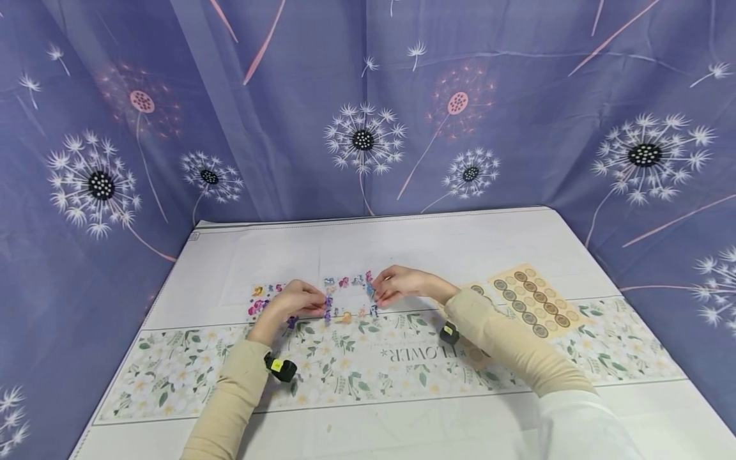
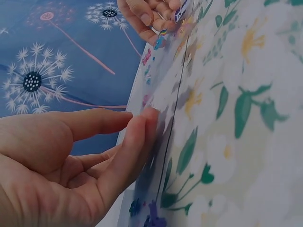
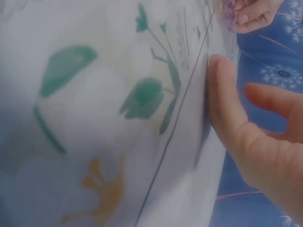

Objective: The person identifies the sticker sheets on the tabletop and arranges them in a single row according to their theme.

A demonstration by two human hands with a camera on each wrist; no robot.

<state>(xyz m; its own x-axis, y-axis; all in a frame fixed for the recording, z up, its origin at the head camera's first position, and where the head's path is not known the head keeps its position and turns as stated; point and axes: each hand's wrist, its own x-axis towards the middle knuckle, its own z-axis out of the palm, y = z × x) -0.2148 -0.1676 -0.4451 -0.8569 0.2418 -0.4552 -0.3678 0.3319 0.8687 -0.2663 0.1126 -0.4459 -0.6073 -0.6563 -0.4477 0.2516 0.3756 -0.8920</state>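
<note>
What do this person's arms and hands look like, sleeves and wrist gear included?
The left hand and right hand are ungloved. The left sleeve and right sleeve are beige, with white fabric higher on the right. The left wrist unit and right wrist unit are black with yellow labels.

Head view angled down, sideways wrist close-ups, shared floral tabletop (image 1: pixel 374 383)
</note>
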